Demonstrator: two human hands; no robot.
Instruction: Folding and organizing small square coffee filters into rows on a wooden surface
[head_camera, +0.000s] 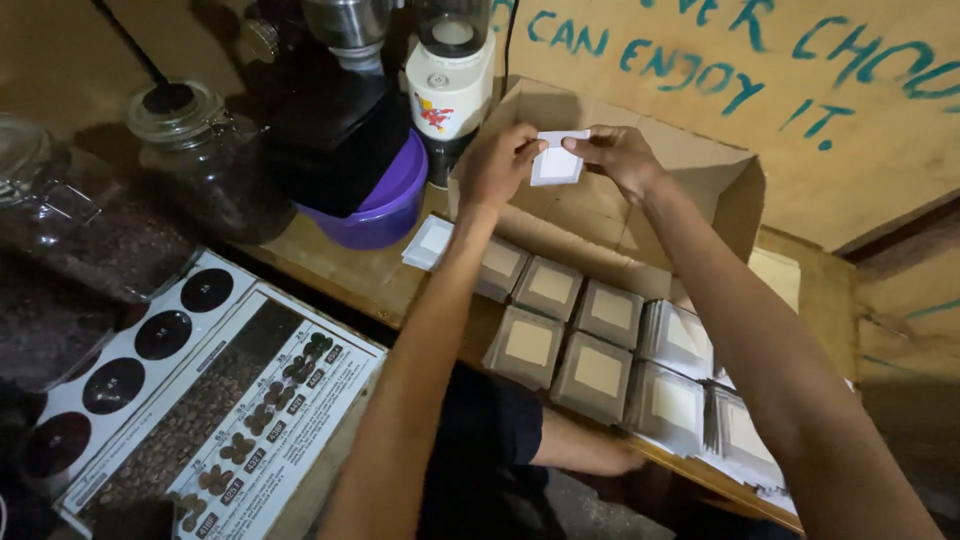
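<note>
Pinching a small white paper filter bag (557, 160) between both sets of fingertips, my left hand (497, 165) and right hand (620, 155) are holding it over the open cardboard box (700, 165), above stacked bags (600, 350).

your hands hold a filter packet (558, 160) above the open box (700, 165). stacked packets (600, 345) lie before it. jars (200, 165) sit left.

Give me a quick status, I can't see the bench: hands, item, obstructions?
Left hand and right hand both pinch one small white paper packet. Held above open cardboard box. Nothing between hands and packet.
</note>
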